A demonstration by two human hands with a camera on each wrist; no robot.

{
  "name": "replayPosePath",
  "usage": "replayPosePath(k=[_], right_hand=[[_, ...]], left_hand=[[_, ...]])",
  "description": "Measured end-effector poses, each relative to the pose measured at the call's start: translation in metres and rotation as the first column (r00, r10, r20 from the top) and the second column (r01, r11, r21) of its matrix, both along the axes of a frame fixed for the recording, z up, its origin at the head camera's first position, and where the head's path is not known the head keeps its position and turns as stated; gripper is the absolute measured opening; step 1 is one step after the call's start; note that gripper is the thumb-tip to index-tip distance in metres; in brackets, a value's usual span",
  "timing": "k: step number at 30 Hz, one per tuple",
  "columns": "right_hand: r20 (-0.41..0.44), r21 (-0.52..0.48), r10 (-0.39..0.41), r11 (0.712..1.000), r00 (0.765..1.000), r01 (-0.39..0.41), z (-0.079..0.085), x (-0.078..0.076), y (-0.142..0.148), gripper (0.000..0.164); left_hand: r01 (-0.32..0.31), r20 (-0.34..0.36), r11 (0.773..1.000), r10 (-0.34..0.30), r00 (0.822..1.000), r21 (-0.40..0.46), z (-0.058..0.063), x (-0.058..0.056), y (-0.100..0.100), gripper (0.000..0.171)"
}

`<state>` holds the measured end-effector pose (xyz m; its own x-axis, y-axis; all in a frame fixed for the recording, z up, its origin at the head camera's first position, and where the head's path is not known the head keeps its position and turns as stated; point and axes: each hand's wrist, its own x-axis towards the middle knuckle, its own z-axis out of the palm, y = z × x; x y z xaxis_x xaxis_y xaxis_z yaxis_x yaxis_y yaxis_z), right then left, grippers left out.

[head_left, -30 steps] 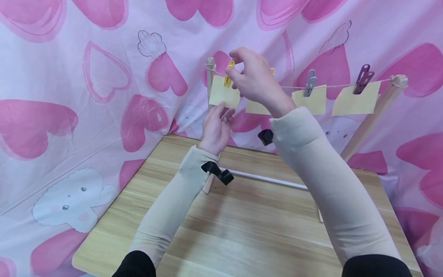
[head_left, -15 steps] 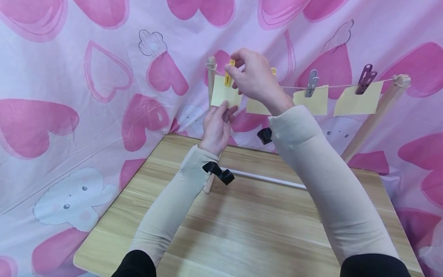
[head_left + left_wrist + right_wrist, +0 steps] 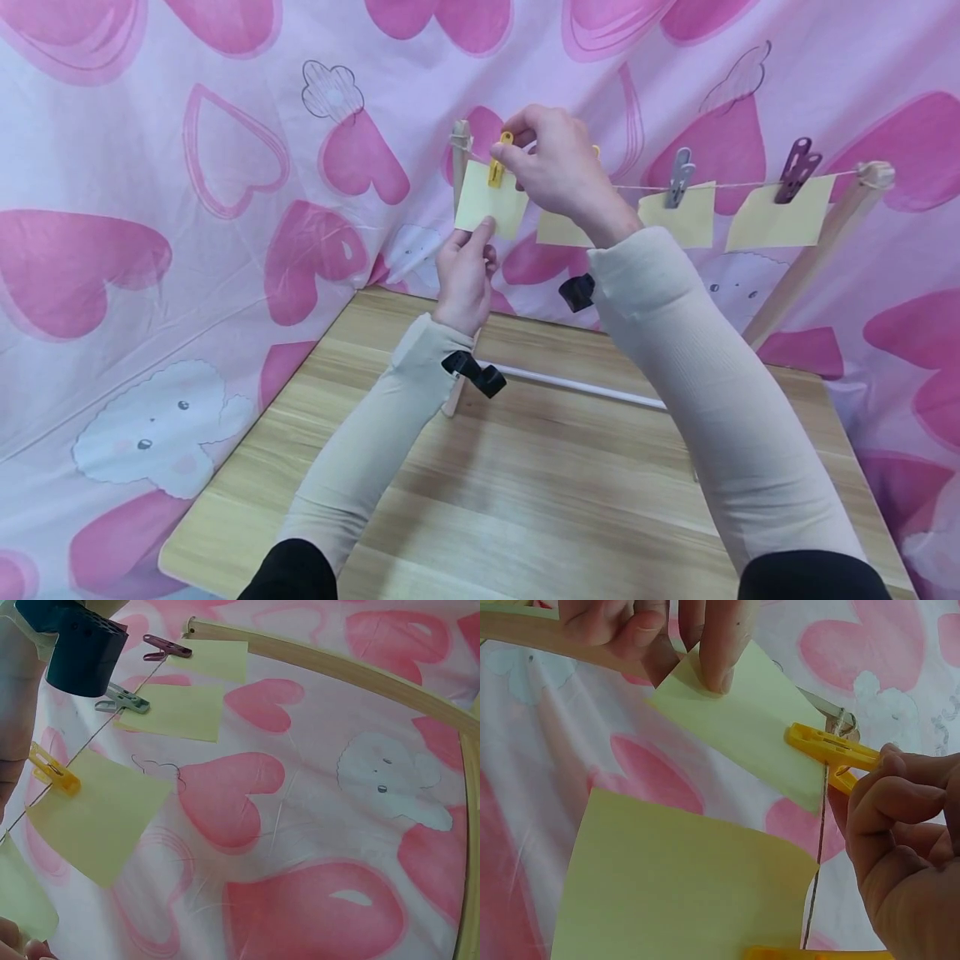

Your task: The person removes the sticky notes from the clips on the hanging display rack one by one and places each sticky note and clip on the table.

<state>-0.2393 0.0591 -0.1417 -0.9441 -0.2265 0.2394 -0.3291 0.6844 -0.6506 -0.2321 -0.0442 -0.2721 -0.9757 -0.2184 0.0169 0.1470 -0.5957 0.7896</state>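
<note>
A pale yellow paper square (image 3: 480, 204) hangs at the left end of the string (image 3: 821, 855). My left hand (image 3: 463, 279) pinches its lower edge, thumb on the near face. At the paper's top edge a yellow clothespin (image 3: 832, 746) sits over paper and string. My right hand (image 3: 558, 162) pinches the clothespin's handle end between thumb and fingers. Right of it, a second paper (image 3: 105, 814) hangs from another yellow clothespin (image 3: 56, 771), partly hidden by my right hand in the head view. The left wrist view shows only the fingertips of my left hand.
Farther right, a grey clothespin (image 3: 680, 177) and a purple clothespin (image 3: 797, 171) each hold a paper on the string. Wooden posts (image 3: 813, 250) carry the string. A white rod (image 3: 577, 386) runs low over the wooden table (image 3: 540, 492). A heart-patterned curtain (image 3: 225, 275) hangs behind.
My left hand's fingers have drawn in closer behind the paper's lower edge. My right hand stays at the yellow clothespin, almost still.
</note>
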Motion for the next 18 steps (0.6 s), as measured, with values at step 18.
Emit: replayPosePath(k=[18], right_hand=[[-0.061,-0.008,-0.017,1.000,0.998,0.016,-0.0015,0.0050,-0.0005,0.029]], left_hand=[[0.004,0.034,0.999,-0.002,0.999,-0.045,0.0002,0.0001,-0.0018,0.012]])
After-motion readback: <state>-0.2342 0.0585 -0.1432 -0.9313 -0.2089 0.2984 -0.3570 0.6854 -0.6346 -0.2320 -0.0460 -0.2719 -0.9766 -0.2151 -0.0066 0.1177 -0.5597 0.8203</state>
